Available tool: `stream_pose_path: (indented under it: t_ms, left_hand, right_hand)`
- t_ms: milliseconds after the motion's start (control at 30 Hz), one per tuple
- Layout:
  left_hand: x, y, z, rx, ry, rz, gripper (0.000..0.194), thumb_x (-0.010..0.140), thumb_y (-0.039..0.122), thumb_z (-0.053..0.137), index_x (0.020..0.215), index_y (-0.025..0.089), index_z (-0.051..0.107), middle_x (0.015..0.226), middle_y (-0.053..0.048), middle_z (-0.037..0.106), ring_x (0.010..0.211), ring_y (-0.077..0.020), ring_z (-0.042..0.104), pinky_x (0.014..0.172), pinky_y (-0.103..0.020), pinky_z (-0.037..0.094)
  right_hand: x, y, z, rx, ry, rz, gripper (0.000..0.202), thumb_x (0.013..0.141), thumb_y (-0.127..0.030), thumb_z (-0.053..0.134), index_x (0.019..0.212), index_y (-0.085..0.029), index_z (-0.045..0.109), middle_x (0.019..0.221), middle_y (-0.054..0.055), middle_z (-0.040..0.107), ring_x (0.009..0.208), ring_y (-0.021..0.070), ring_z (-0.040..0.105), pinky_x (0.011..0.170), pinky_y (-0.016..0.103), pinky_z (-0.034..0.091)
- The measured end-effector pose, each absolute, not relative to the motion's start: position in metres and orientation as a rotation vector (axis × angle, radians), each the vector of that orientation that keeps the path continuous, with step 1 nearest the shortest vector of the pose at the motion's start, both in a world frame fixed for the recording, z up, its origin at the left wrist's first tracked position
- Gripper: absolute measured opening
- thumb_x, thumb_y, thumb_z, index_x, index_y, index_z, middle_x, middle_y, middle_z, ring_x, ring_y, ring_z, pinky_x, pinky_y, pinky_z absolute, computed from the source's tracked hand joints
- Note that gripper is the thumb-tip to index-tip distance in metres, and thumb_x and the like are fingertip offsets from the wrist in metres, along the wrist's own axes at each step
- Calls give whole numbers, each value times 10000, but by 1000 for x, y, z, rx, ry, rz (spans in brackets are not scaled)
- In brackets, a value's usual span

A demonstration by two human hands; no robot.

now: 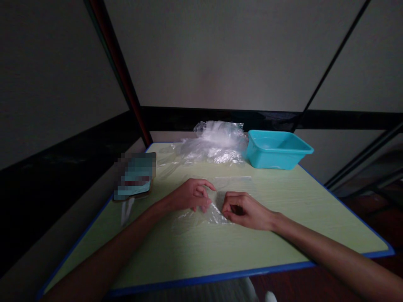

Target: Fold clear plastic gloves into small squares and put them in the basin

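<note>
A pale wall point(208, 54) fills the far side, a black band point(173, 117) running across it, and up against it comes the table point(201, 251), light green, edged in blue. Call its middle the clock's centre: at twelve, a big crumpled heap of clear plastic point(217, 144), glinting away, masking part of that band! Tight beside it at two o'clock stands the turquoise bin point(273, 155), upright. Over at ten, a flat device point(135, 176), its screen pixelated.

Right at the centre lies the clear plastic piece point(217, 214), flat in parts, wrinkled between the hands, which cover some of it. The left hand point(197, 195) comes in from nine, half open, forefinger stretched, other fingers curled at the film. From three, the right hand point(244, 209), fingers bent round towards the thumb, at the film's edge; whether either grips it, I cannot tell. Smallest, a whitish strip point(126, 212) at nine, just below the device.
</note>
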State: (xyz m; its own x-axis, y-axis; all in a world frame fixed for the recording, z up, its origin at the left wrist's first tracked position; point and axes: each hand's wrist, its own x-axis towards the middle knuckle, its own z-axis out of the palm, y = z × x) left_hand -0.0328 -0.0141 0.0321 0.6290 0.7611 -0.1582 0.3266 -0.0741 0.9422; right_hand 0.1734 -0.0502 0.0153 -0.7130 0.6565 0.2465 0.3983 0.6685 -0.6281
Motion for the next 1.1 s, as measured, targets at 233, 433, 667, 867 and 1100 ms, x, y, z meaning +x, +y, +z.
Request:
stream_pose_path:
  t_ms: [233, 433, 667, 867, 1100]
  left_hand:
    - [-29, -13, 21, 1733, 952, 603, 320, 631, 187, 589, 937, 133, 512, 639, 37, 553, 425, -76, 543, 389, -163, 375]
    - [-28, -11, 15, 1787, 953, 664, 379, 635, 198, 612, 990, 143, 491, 731, 15, 572, 471, -75, 550, 453, -182, 393]
    - [-27, -13, 21, 2050, 1123, 793, 333, 628, 160, 602, 955, 157, 540, 876, -24, 582, 642, -99, 537, 505, -175, 394]
    - [-23, -22, 28, 2105, 1142, 799, 124, 665, 167, 549, 787, 155, 562, 730, -6, 556, 605, -96, 502, 470, -171, 376]
    - [-20, -32, 28, 1646, 754, 393, 168, 716, 309, 534, 739, 150, 488, 641, -9, 581, 565, -116, 570, 410, -175, 398]
  right_hand:
    - [173, -52, 19, -786, -2245, 966, 47, 746, -113, 480, 754, -137, 520, 662, -15, 472, 556, 74, 416, 489, 186, 339]
    - [173, -52, 20, -766, -2212, 1132, 37, 753, -139, 493, 759, -125, 527, 656, -8, 502, 540, 69, 420, 474, 182, 335]
    - [174, -52, 17, -730, -2212, 1278, 69, 779, -130, 470, 830, -126, 517, 712, 21, 581, 607, 86, 511, 532, 198, 387]
    - [172, -52, 16, -773, -2161, 1361, 50, 781, -135, 473, 815, -122, 508, 700, 30, 590, 617, 92, 529, 533, 202, 390]
    - [173, -50, 13, -699, -2021, 1533, 96, 789, -210, 507, 823, -121, 492, 731, 29, 578, 681, 100, 561, 591, 234, 419]
